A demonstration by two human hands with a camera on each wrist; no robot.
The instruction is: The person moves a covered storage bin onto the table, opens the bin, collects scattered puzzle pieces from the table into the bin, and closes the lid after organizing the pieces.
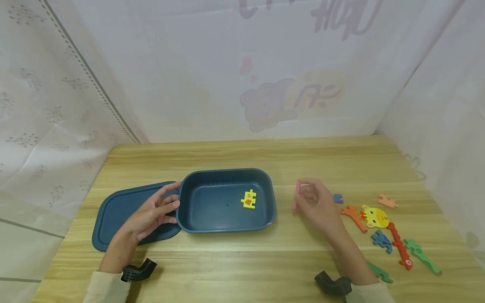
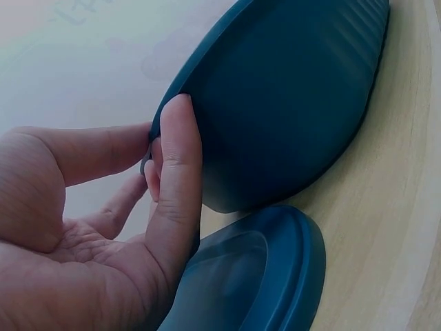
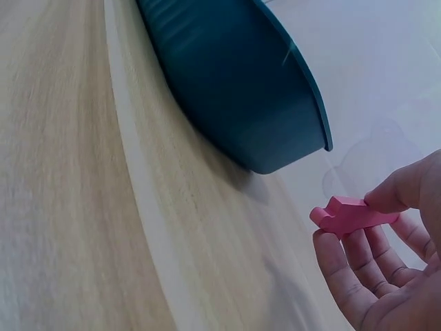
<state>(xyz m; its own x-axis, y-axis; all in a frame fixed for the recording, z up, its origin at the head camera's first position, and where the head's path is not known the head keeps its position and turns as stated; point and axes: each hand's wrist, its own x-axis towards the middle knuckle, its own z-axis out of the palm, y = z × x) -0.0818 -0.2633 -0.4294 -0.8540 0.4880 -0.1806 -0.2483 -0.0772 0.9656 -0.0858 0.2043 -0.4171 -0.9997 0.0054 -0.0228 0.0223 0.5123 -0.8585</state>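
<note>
A dark blue rectangular box [image 1: 227, 229] stands on the table, with one yellow puzzle piece [image 1: 249, 199] lying inside it. At the box's left end, my left hand [image 1: 153, 213] pinches the rim between thumb and fingers; the left wrist view shows the rim [image 2: 180, 83] between them. My right hand [image 1: 316, 206] is just right of the box and holds a pink puzzle piece [image 3: 348, 215] between thumb and fingertips. In the head view that pink piece [image 1: 297, 195] appears edge-on, apart from the box wall [image 3: 234, 89].
The matching blue lid [image 1: 121, 210] lies left of the box, partly under my left hand. Several puzzle pieces are scattered on the right of the table, among them a yellow giraffe-like head [image 1: 375, 217], a red piece [image 1: 399, 246] and a green piece [image 1: 422, 256].
</note>
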